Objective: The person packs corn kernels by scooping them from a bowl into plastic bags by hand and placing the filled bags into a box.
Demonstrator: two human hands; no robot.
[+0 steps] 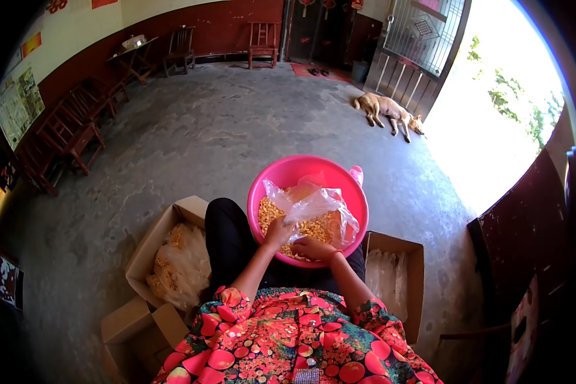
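Observation:
A pink basin [357, 192] rests at my lap, with yellow corn kernels [270, 214] spread inside. Over the kernels lies a clear plastic bag [317, 203], crumpled and partly spread across the basin. My left hand [278, 232] is closed on the near left edge of the bag. Low in the basin, among the kernels, is my right hand [312, 248], its fingers curled; whatever they hold is hidden. A red band circles the right wrist.
Left of my leg, a cardboard box [148, 246] holds plastic bags with corn; another open box [127, 323] stands nearer. A box [417, 275] on the right holds clear bags. A dog [390, 112] lies by the doorway. Wooden chairs [70, 134] line the left wall.

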